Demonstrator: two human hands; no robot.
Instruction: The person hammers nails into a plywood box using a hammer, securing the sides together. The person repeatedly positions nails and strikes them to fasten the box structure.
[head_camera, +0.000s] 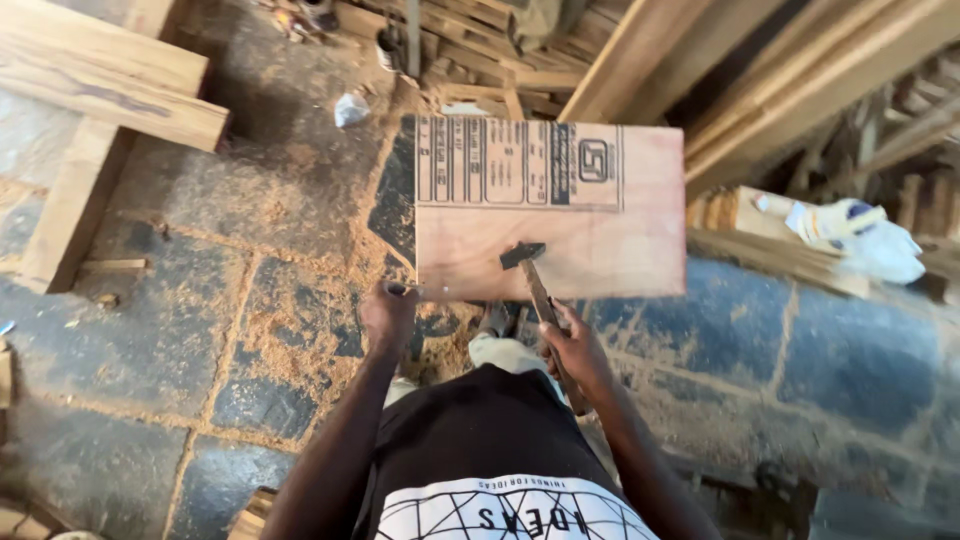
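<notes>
I judge nailing is in hand: my right hand (578, 352) grips the wooden-handled steel hammer (535, 280) over the reddish plywood board (560, 240) at twelve o'clock, my left hand (388, 315) pinches a small nail (408, 290) at its near-left corner, so next comes a square strike.

Wooden-handled hammer (535, 280) over upright plywood sheet (600, 240)
</notes>
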